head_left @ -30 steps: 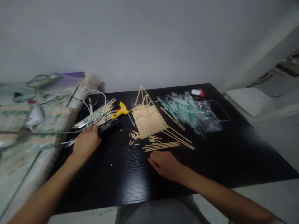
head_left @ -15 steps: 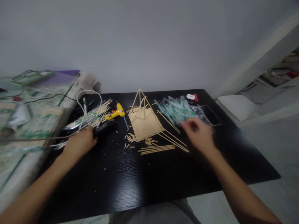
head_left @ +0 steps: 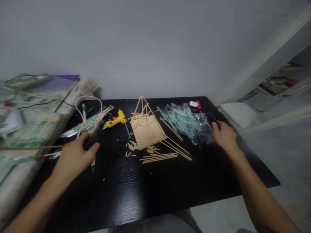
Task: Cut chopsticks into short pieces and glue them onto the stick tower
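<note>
The left hand [head_left: 73,157] swallowed the handle of the dark tool [head_left: 97,130], so what kind of tool it was couldn't be told. Blur smeared the right hand [head_left: 224,136] beside the clear wrappers [head_left: 186,121], hiding whether it gripped anything. Both forearms ran off the bottom edge, and the clutter left of the worktop [head_left: 150,191] was mush.

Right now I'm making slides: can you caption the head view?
Left hand grips a black tool; right hand sits at the clear wrappers, beside a stick model on a black table.
</note>
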Tool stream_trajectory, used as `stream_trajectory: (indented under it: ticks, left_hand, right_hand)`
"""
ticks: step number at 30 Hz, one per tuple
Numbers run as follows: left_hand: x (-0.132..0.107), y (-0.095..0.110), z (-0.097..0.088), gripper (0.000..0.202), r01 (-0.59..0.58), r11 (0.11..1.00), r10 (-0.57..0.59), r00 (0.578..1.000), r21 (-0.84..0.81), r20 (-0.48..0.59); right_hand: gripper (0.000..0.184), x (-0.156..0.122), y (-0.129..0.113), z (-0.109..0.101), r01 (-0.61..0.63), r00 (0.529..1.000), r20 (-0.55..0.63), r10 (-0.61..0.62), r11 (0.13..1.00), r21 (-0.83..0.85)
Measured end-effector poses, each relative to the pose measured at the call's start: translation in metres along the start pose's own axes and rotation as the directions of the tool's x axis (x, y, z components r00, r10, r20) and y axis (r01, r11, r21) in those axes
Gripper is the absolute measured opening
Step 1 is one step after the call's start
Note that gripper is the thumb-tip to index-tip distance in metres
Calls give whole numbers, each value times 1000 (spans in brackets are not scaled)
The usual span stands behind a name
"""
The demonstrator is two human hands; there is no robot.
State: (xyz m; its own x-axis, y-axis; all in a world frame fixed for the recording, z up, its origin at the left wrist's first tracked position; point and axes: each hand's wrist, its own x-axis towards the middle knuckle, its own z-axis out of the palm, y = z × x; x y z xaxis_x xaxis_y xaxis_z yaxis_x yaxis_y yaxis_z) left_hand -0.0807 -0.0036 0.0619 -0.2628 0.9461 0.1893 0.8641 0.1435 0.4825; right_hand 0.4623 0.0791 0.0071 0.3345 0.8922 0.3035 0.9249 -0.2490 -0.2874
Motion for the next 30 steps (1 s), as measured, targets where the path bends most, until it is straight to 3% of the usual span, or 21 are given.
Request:
stream_trajectory:
  ticks: [2, 4, 6, 7, 9, 12, 15, 17, 22, 26, 30]
  left_hand:
    - [-5, 12, 4, 18, -23, 999, 24, 999, -23, 42]
    - [-13, 23, 13, 19, -100, 975, 116, 991, -199, 67]
    - [-21, 35, 25, 24, -109, 919, 162, 981, -379, 111]
    - [-25, 42, 31, 24, -104, 890, 184, 973, -444, 141]
    - [-34, 54, 43, 23, -99, 841, 244, 947, -532, 210]
    - [-44, 69, 57, 20, -100, 788, 348, 886, -608, 305]
    - [-50, 75, 68, 19, -80, 758, 396, 846, -647, 358]
    - [-53, 75, 75, 19, -48, 734, 408, 828, -678, 384]
    - [-55, 70, 83, 22, 7, 706, 356, 861, -709, 363]
    - [-52, 68, 80, 23, 3, 683, 305, 908, -730, 289]
    - [-48, 67, 80, 24, 43, 644, 234, 939, -764, 251]
  right_hand:
    - [47, -7, -16, -8, 112, 989, -110, -98, 985, 131]
    - [39, -22, -43, -16, 226, 967, -179, -179, 931, 287]
    - [30, -42, -77, -21, 267, 963, -164, -213, 824, 500]
    - [27, -53, -96, -22, 254, 964, -99, -248, 741, 622]
    - [25, -77, -133, -20, 124, 928, 91, -363, 528, 841]
    - [33, -106, -177, -14, -218, 780, 328, -533, 260, 941]
    - [38, -121, -201, -9, -436, 674, 416, -611, 126, 891]
    - [37, -124, -208, -10, -463, 670, 418, -614, 95, 881]
    - [28, -120, -207, -32, -341, 764, 343, -547, 110, 934]
    - [15, -118, -194, -52, -134, 822, 222, -524, 202, 970]
    - [10, -125, -181, -56, 130, 811, 91, -577, 330, 935]
